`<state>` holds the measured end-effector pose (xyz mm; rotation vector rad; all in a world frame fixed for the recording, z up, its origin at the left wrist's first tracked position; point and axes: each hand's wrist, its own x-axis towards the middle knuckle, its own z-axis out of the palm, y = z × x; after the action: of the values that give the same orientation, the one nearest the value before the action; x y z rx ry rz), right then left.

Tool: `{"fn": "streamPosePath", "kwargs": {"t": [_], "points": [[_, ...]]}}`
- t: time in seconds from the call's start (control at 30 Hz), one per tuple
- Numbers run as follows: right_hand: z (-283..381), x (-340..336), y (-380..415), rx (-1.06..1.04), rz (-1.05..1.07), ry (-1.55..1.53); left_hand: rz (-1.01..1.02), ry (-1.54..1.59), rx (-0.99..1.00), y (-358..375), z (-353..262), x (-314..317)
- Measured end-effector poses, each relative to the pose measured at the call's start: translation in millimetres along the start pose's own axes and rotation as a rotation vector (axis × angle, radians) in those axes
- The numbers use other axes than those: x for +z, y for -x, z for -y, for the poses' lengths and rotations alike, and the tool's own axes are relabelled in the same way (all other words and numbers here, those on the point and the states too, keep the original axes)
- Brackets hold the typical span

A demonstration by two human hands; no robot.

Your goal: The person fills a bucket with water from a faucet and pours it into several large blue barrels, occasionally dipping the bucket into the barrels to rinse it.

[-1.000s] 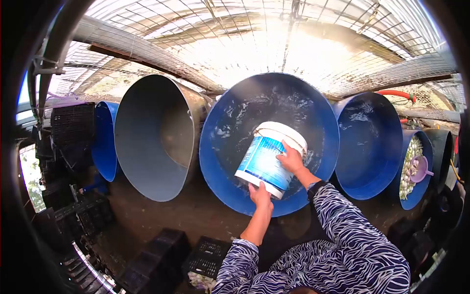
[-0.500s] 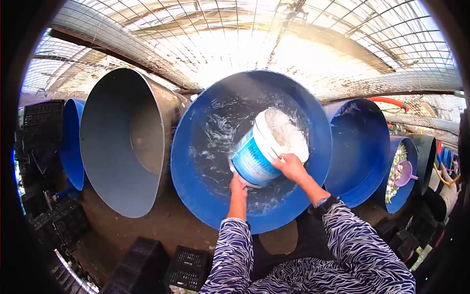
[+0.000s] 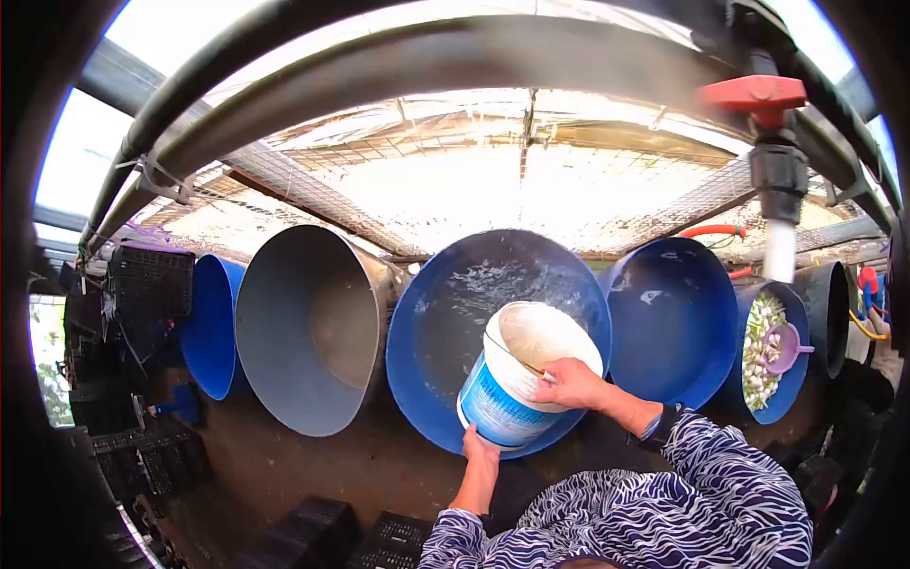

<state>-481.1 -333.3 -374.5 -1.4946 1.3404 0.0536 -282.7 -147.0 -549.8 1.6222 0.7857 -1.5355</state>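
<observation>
A white bucket with a blue label (image 3: 502, 410) is tilted over the near side of a round blue tub (image 3: 427, 398) that has water in it. The bucket's mouth faces up and away, and its pale inside shows. My right hand (image 3: 572, 385) is closed on the bucket's handle near the rim. Low on the bucket, my left hand (image 3: 481, 451) is closed around its bottom edge; some of its fingers are hidden beneath.
A grey tub (image 3: 275, 351) and a narrow blue tub (image 3: 210, 332) stand left. Rightward are another blue tub (image 3: 673, 322) and one holding white-green vegetables (image 3: 761, 356) with a purple strainer (image 3: 784, 348). A red-handled valve (image 3: 758, 95) hangs overhead. Black crates (image 3: 171, 460) lie lower left.
The bucket has come back from over the water toward me and is more upright. Water no longer shows pouring from it. My right hand now grips the handle, and the view has tilted up.
</observation>
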Motion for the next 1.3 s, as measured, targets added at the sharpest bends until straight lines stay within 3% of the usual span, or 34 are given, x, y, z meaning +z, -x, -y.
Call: {"fn": "streamPosePath", "kwargs": {"t": [0.17,0.2,0.3,0.43,0.6,0.63,0.8,1.07,1.17,1.23,1.3], "points": [[13.8,-77.6,15.4,-0.094,-0.151,0.072,-0.032,-0.276,0.111,96.1,-16.7,59.9],[21.4,-94.8,19.7,-0.114,-0.195,0.09,0.106,-0.26,0.161,137.9,-28.0,80.2],[33.8,-130.8,23.1,-0.12,-0.351,0.078,0.154,-0.349,0.332,210.7,-35.7,123.0],[48.7,-160.5,33.5,-0.205,-0.439,-0.003,0.5,-0.238,0.479,290.5,-46.8,165.5],[65.6,-174.3,51.9,-0.224,-0.675,0.005,0.817,-0.124,0.535,384.6,-56.5,181.2],[68.2,-173.9,54.7,-0.224,-0.593,-0.003,0.851,-0.094,0.534,391.9,-56.6,179.9],[64.5,-121.1,33.7,-0.182,-0.33,-0.082,0.591,-0.136,0.54,338.4,-51.8,139.0],[-58.6,73.2,-79.2,0.078,-0.01,-0.054,0.085,-0.062,0.422,152.9,-24.9,69.6],[-104.0,123.7,-106.6,0.174,-0.001,0.035,-0.024,-0.138,0.348,96.7,-11.1,68.9],[-134.4,136.1,-131.3,0.263,0.022,0.058,0.049,-0.187,0.396,59.2,-2.0,79.0],[-156.8,148.7,-145.6,0.303,-0.071,0.022,-0.07,-0.315,0.386,22.7,-3.0,97.0]]}}
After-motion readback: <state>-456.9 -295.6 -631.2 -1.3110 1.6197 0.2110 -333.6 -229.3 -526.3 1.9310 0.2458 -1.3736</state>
